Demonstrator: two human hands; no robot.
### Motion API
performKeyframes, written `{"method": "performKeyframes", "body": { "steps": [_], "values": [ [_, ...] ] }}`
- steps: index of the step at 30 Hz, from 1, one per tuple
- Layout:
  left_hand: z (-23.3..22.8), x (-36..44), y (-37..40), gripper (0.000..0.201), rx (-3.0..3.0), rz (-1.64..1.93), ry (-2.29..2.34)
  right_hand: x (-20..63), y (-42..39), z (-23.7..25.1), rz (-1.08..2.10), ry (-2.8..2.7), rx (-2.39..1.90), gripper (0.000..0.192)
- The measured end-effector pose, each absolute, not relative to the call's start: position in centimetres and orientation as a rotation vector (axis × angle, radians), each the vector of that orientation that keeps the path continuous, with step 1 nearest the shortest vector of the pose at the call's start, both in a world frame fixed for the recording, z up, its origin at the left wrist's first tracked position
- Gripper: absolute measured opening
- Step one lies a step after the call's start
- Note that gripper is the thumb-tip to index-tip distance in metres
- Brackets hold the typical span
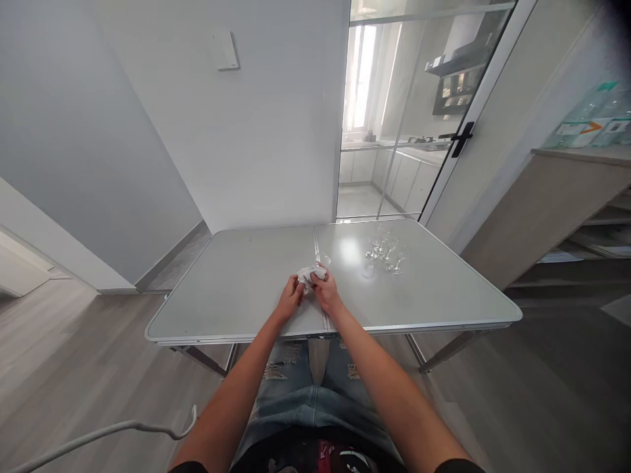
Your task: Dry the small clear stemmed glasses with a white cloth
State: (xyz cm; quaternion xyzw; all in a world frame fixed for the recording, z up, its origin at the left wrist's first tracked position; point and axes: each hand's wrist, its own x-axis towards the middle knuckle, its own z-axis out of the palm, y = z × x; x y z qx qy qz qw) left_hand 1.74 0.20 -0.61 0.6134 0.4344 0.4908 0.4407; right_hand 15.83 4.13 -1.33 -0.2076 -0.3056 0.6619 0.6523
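Left hand (290,297) and right hand (326,293) both pinch white cloth (306,273), near the seam of the folding table (231,282). Clear glassy piece (327,259), shape unclear, at cloth's 1 o'clock. Stemmed glasses (388,252) clustered at 2 o'clock from hands.

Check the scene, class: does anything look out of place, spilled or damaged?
Only the white curving cable at lower left looks stray, curling beside the left forearm without visible connection. No spill or breakage shows around the crumpled white cloth or clear stemmed glasses.
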Motion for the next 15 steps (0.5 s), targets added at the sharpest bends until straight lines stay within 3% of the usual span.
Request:
{"method": "performKeyframes", "body": {
  "steps": [6, 15],
  "values": [
    [-0.54, 1.73, 0.23, 0.054, 1.746, 1.311, 1.213, 16.02, 4.43, -1.46, 1.486, -0.621, -0.458, 0.064],
    [-0.45, 1.51, -0.22, 0.059, 1.57, 1.173, 1.028, 16.15, 3.79, -0.83, 1.501, -0.705, -0.428, 0.069]
  ]
}}
